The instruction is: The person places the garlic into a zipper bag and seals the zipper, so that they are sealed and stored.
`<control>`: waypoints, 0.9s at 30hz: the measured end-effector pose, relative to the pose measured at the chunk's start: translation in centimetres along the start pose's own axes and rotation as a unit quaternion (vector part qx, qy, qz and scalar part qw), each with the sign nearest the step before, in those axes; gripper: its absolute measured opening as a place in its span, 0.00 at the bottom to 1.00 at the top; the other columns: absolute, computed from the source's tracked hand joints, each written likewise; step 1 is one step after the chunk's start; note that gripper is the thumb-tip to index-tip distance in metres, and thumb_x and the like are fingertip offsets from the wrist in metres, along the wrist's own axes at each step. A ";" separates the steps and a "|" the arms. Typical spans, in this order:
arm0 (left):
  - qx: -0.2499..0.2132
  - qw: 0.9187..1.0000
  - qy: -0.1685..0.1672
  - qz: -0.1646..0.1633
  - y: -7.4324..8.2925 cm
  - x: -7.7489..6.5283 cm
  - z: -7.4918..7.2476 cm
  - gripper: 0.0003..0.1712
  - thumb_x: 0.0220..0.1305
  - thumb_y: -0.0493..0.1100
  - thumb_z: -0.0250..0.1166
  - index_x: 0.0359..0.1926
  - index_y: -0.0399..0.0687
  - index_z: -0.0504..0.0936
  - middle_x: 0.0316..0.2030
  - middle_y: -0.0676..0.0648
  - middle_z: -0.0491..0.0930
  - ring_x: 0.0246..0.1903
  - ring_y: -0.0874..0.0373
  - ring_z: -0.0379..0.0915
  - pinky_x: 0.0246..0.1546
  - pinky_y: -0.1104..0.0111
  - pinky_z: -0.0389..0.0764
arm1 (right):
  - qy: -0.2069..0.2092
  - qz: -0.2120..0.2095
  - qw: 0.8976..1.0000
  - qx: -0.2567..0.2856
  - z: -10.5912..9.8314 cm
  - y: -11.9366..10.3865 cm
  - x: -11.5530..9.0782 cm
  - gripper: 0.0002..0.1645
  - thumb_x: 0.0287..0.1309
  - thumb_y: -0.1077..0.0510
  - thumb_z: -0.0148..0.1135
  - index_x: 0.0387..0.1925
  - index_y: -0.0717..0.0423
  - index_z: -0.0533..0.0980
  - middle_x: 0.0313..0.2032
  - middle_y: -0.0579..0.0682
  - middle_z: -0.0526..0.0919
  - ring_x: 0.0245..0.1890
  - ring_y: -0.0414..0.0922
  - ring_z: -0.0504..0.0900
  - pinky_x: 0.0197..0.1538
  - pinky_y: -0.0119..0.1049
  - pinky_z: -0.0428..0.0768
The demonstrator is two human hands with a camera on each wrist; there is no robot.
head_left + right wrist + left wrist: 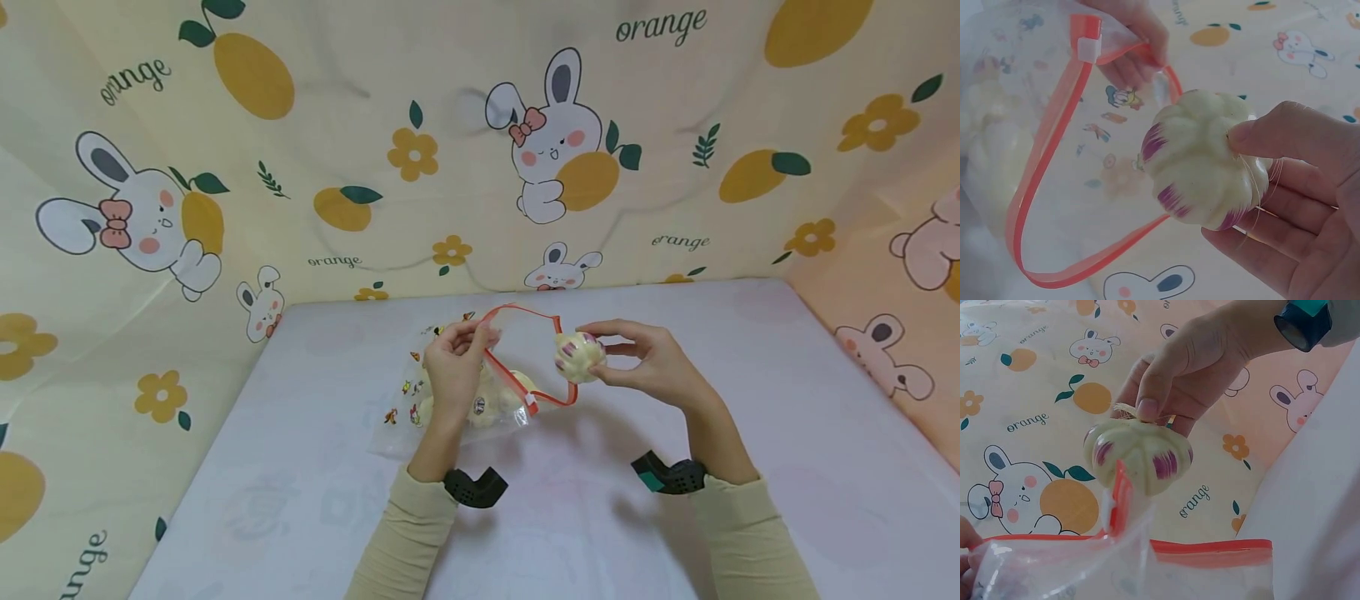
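Observation:
A pale garlic bulb [579,357] with purple streaks is pinched between the thumb and fingers of my right hand [651,360]. Thin root-like fibres trail from the bulb [1204,162] under the thumb in the right wrist view. My left hand [454,367] grips the red-edged rim of a clear slider bag [401,437] printed with small cartoon figures. The bag's mouth gapes toward the bulb, which is right at the opening. Other pale bulbs [997,162] lie inside the bag, partly veiled by the plastic. A white slider [1089,49] sits at one end of the red zip.
The bag rests on a white-covered table [300,500]. Behind it hangs a cream cloth [450,100] printed with rabbits and oranges, and a similar cloth [885,275] borders the right side. Dark bands [476,487] are worn on both wrists.

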State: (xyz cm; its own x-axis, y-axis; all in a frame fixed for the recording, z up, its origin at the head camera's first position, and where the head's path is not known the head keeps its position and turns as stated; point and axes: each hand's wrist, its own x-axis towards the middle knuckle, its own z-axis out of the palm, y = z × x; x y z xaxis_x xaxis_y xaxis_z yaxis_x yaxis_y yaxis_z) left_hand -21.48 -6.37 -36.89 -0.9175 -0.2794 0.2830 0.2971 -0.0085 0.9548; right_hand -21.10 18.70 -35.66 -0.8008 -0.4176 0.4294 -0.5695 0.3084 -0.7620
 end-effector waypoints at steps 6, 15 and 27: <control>0.000 1.000 0.002 0.003 0.1 0.0 0.0 0.09 0.63 0.36 0.64 0.38 0.31 0.83 0.34 0.31 0.86 0.27 0.68 0.84 0.32 0.81 0.82 | 0.000 -0.014 1.000 0.004 0.1 -0.1 0.0 0.28 0.45 0.74 0.69 0.52 0.66 0.77 0.49 0.30 0.80 0.49 0.23 0.77 0.50 0.17 0.79; -0.001 1.000 -0.002 -0.003 0.1 0.0 0.0 0.09 0.63 0.36 0.64 0.39 0.31 0.82 0.35 0.31 0.86 0.27 0.71 0.82 0.32 0.81 0.83 | 0.017 -0.021 1.000 -0.003 0.7 0.4 0.2 0.27 0.41 0.75 0.71 0.49 0.68 0.78 0.44 0.59 0.78 0.45 0.26 0.76 0.49 0.17 0.80; -0.009 1.000 0.000 -0.001 0.0 -0.1 0.1 0.10 0.62 0.37 0.65 0.38 0.30 0.82 0.34 0.31 0.86 0.26 0.71 0.82 0.32 0.81 0.82 | 0.014 -0.021 0.999 -0.039 1.6 1.1 0.5 0.27 0.42 0.72 0.73 0.49 0.66 0.79 0.43 0.59 0.81 0.43 0.24 0.75 0.47 0.19 0.81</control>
State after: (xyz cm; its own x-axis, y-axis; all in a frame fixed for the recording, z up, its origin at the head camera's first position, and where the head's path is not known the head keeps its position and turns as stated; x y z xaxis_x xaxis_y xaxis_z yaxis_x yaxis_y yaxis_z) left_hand -21.44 -6.26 -36.91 -0.9182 -0.2790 0.2814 0.2999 -0.0254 0.9536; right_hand -21.81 17.47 -37.10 -0.7803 -0.4075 0.4745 -0.6143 0.3568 -0.7037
